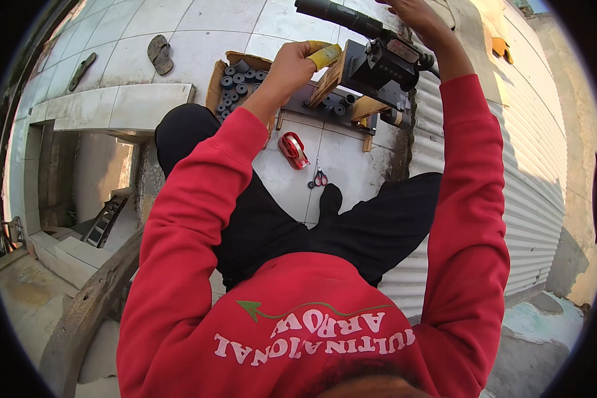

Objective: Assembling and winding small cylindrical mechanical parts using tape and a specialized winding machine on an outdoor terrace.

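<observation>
A black machine [381, 66] with a long dark cylindrical handle or barrel stands ahead of me, fixed on a stand with wooden pieces [328, 81]. My left hand [292, 68] is at the near left side of this stand. Yellow wrapping covers its finger ends, which are closed together against the edge of the wood; whatever they hold is hidden. Above the machine's right side is my right hand [421, 18], its fingers stretched out and partly cut off by the top edge. Several small dark rolls lie under the machine.
A cardboard box [213, 86] full of grey-blue rolls stands beside my left forearm. On the tiles lie a red tape dispenser [293, 151] and scissors [320, 178]. Slippers [160, 54] lie far left. A recessed opening [89, 179] drops down at left; corrugated sheeting [527, 172] runs along the right.
</observation>
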The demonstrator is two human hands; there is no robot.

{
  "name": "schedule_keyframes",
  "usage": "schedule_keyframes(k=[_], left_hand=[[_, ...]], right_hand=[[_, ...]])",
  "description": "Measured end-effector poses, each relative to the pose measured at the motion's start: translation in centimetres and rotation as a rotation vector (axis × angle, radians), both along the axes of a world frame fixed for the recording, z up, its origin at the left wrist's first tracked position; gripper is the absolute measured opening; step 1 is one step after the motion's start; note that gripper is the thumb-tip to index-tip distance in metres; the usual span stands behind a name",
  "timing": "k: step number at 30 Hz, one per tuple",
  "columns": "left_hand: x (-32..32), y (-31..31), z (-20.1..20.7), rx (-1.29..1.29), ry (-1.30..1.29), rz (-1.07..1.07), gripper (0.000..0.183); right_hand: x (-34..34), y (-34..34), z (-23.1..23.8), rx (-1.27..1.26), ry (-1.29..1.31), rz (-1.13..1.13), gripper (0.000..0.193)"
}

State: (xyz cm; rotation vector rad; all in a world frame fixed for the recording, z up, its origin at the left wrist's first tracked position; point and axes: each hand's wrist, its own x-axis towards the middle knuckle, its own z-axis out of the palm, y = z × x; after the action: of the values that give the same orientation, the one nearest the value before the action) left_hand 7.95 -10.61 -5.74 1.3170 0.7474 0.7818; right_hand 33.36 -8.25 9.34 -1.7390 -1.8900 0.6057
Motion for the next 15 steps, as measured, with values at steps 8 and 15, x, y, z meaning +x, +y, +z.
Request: schedule_keyframes(k=[8,15], left_hand=[[-0.2,-1.6,1.4,0.201,0.139,-0.014,0.031],[-0.3,-3.2,1.0,0.133,0.072,-0.016,0.031]], right_hand=[[4.5,-11.0,3.1,0.375,0.206,-0.222,0.034],[9.2,-17.5,-7.5,0.677,0.026,-0.439,0.031]])
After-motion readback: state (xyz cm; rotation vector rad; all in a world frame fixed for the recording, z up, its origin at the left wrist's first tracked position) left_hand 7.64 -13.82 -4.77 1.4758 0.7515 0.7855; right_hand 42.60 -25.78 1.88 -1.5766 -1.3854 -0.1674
